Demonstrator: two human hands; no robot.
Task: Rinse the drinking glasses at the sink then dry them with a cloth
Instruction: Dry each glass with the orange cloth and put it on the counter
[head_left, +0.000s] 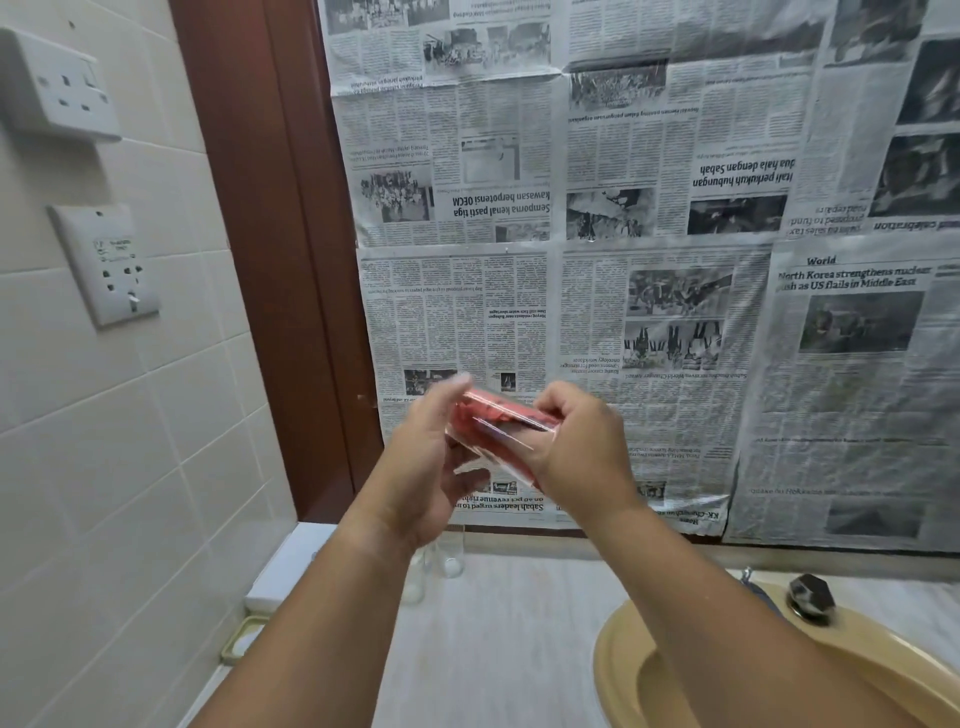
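Observation:
I hold a clear drinking glass (470, 415) on its side at chest height in front of the newspaper-covered wall. A red cloth (493, 421) is stuffed inside it. My left hand (431, 457) grips the glass around its left end, fingers curled over it. My right hand (576, 447) pinches the cloth at the glass's right end. Two more clear glasses (447, 556) stand on the counter below my left forearm, partly hidden. The beige sink basin (623, 654) sits at the lower right.
A dark tap knob (810, 597) stands behind the basin. A white box (296, 566) and a soap dish (244, 639) lie along the counter's left edge by the tiled wall. Two wall sockets (109, 265) are at left. Pale counter (509, 634) lies between the basin and the glasses.

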